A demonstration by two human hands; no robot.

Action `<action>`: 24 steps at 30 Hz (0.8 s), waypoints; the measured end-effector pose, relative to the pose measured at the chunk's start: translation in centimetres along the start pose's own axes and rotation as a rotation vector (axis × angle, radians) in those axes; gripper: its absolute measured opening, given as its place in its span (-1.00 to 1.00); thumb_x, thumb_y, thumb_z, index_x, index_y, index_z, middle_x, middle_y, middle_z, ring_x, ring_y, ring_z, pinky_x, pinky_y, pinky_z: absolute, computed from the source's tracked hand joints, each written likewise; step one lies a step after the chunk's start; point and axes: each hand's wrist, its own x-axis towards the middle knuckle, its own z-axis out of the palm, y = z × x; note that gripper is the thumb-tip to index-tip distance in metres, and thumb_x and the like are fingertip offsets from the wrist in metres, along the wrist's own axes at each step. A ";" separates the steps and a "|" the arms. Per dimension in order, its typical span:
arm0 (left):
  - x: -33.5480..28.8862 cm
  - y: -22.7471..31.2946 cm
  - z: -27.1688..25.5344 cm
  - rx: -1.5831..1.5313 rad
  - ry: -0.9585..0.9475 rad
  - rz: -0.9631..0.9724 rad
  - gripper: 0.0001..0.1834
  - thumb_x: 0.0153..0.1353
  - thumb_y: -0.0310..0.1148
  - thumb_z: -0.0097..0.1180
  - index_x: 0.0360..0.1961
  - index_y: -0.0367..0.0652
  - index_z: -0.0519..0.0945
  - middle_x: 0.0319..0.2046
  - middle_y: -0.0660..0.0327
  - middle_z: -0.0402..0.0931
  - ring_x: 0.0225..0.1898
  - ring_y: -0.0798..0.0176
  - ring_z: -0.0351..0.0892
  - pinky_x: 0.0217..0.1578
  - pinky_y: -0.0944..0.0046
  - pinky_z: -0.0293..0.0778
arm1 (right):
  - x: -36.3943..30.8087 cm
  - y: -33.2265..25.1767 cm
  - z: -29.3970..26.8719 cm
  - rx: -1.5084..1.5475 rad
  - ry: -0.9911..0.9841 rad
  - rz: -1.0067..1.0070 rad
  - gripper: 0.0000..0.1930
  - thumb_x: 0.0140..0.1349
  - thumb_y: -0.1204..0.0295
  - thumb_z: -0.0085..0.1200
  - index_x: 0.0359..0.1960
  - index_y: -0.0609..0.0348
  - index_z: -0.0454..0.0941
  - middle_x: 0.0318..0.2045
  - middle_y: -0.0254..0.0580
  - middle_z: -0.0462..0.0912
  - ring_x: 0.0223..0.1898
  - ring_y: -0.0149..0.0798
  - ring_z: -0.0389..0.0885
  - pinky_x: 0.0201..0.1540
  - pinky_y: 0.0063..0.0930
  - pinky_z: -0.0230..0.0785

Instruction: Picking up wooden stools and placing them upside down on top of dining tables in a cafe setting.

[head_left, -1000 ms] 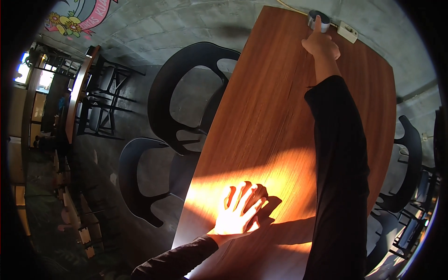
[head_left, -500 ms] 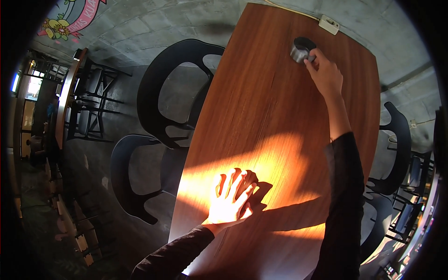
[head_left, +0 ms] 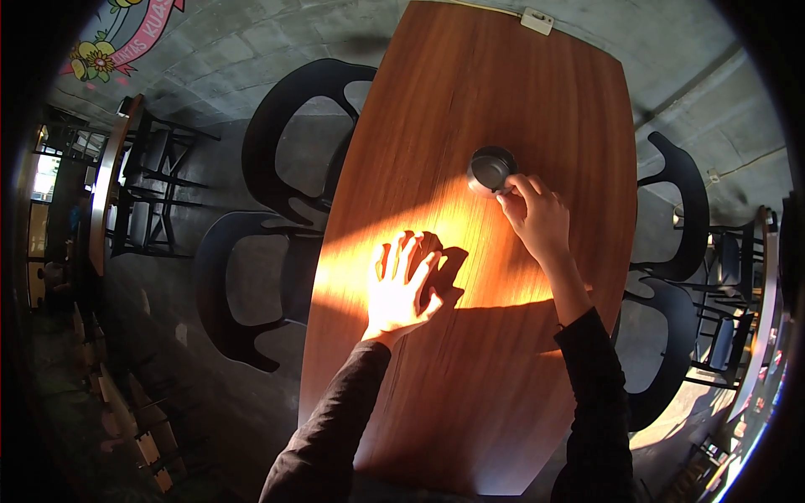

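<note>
A small round metal cup, dark grey with a dark inside, is in the middle of the wooden table. Thumb and fingers of my right hand pinch its near right side; whether they grip a handle there is hidden. I cannot tell whether the cup rests on the tabletop or is slightly off it. Nearer and to the left, in bright sunlight, my left hand is palm down with its fingers spread, holding nothing. Its shadow falls on the wood just to its right.
A white socket box with a cable sits by the table's far end, against the grey block wall. Black chairs stand along the left side, and others along the right. More stools and tables are at both outer sides.
My right hand has brought the cup from the far end nearer to me, toward the sunlit patch. My left hand has shifted a little farther forward, fingers still spread. The view has turned slightly.
</note>
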 end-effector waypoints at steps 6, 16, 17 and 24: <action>-0.5 0.0 1.0 0.003 0.046 0.012 -0.34 -0.07 -0.10 0.16 0.15 0.05 0.51 0.30 0.00 0.24 0.39 -0.06 0.10 0.37 -0.17 -0.09 | -4.4 -3.0 -1.6 0.001 -0.061 0.094 -0.53 0.13 0.34 0.23 0.09 -0.06 0.41 -0.05 -0.20 0.50 -0.08 -0.11 0.59 -0.12 -0.21 0.46; -1.8 -0.4 -0.1 -0.286 0.234 0.109 -0.48 -0.14 -0.32 0.16 -0.05 -0.17 0.49 0.09 0.02 0.40 0.25 -0.10 0.28 0.24 -0.01 0.18 | -36.8 -23.6 -10.7 1.305 -0.226 0.940 -0.26 0.20 0.55 0.16 0.39 0.04 0.08 0.12 -0.19 0.39 0.04 -0.30 0.51 -0.04 -0.46 0.44; -4.1 -0.9 -0.1 -0.433 0.233 0.055 -0.56 -0.14 -0.40 0.13 -0.13 -0.20 0.48 0.04 0.00 0.42 0.23 -0.10 0.29 0.20 0.01 0.23 | -38.9 -26.2 -12.5 1.403 -0.175 1.000 -0.28 0.24 0.53 0.13 0.40 0.03 0.05 0.12 -0.21 0.39 0.04 -0.32 0.51 -0.04 -0.47 0.44; -26.3 4.5 -3.5 -1.312 -0.501 -0.040 -0.75 0.04 -0.71 -0.06 -0.27 -0.16 0.44 0.04 0.19 0.39 0.01 0.27 0.48 -0.03 0.32 0.40 | -48.2 -33.0 -23.6 1.088 0.042 1.119 -0.29 0.26 0.51 0.11 0.41 0.04 0.03 0.02 -0.14 0.50 -0.07 -0.29 0.58 -0.03 -0.41 0.47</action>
